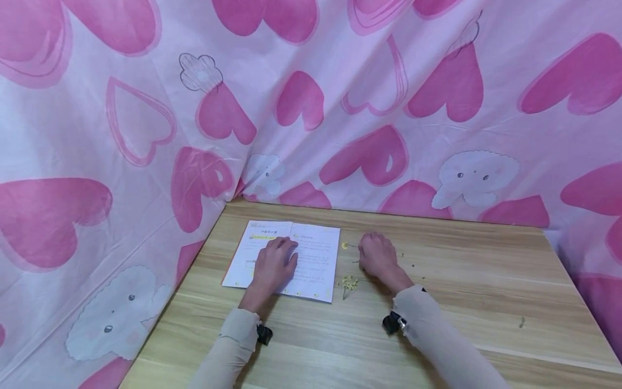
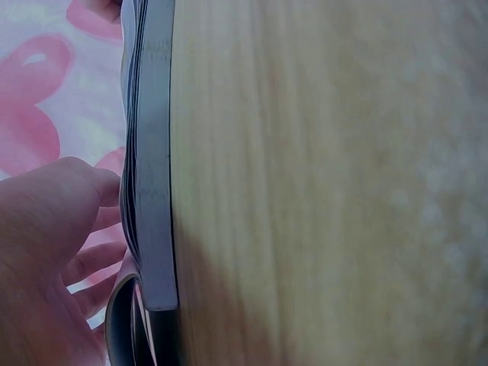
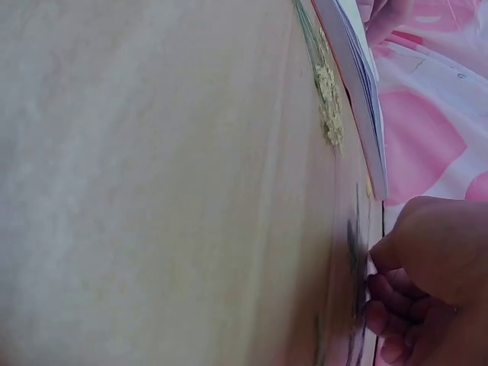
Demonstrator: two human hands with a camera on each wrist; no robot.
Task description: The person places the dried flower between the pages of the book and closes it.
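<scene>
On the desk [image 1: 330,346], a pale yellow flower sprig [image 1: 350,282] lies just right of our open book [image 1: 316,265]. Our left hand [image 1: 274,263] rests loosely spread on its pages. Our right hand [image 1: 377,254] curls beside thin stems [image 3: 353,244]; we cannot tell whether it pinches any. Behind hangs heart-patterned cloth [image 1: 311,154].

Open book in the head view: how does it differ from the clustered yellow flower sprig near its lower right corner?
The open book has white, printed pages; the sprig is pale yellow with thin stems. The book is far larger than the sprig. The left hand is on the book, while neither hand touches the sprig. Both lie on the wooden table.
</scene>
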